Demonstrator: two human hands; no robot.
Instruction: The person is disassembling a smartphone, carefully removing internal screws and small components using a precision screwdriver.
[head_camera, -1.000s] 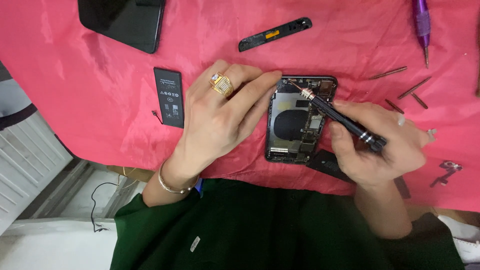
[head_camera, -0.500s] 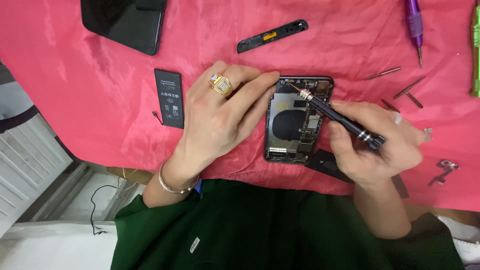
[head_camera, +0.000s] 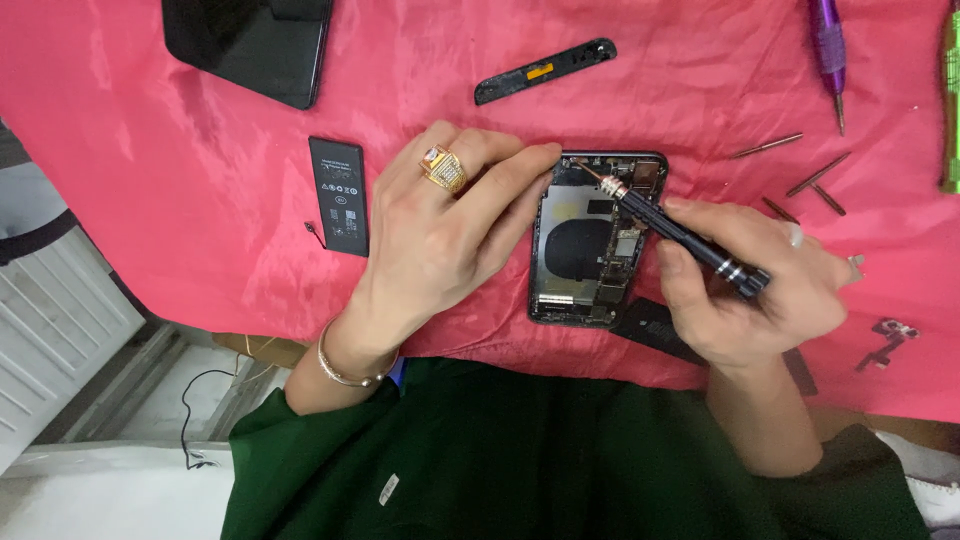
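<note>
An opened black phone body (head_camera: 590, 250) lies on the pink cloth (head_camera: 200, 180) with its inner parts showing. My left hand (head_camera: 445, 230), wearing a gold ring and a bracelet, rests on the phone's left edge with the fingertips at its top left corner. My right hand (head_camera: 755, 290) grips a black screwdriver (head_camera: 680, 230). Its tip points into the phone's upper part, close to my left fingertips.
A loose black battery (head_camera: 338, 195) lies left of my left hand. A dark screen panel (head_camera: 250, 45) sits at top left, a black strip part (head_camera: 545, 70) at top centre. A purple tool (head_camera: 830, 50), several driver bits (head_camera: 800, 180) and small parts (head_camera: 885, 340) lie at right.
The screwdriver tip has shifted slightly toward the phone's top left corner. My left hand stays on the phone's edge.
</note>
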